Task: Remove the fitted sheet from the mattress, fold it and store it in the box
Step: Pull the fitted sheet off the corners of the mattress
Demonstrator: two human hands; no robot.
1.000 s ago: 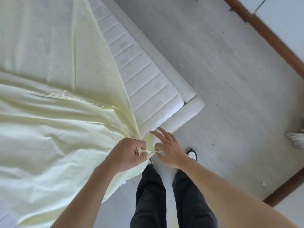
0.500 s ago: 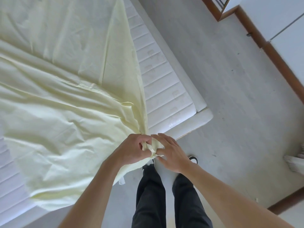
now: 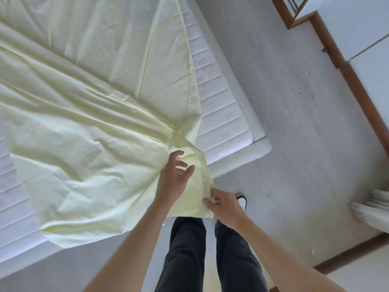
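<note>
Bare floor (image 3: 294, 123) right of mattress (image 3: 221, 114); white ribbed object (image 3: 370, 207) far right.

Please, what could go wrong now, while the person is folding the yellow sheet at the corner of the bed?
1. Only the right hand pinches the sheet corner; the left hand is open over the cloth, so the matched corners may slip apart.
2. The sheet's near edge hangs past the mattress toward the floor, so it might slide off and pick up dirt.
3. The cloth lies wrinkled, so creases may be folded in.
</note>
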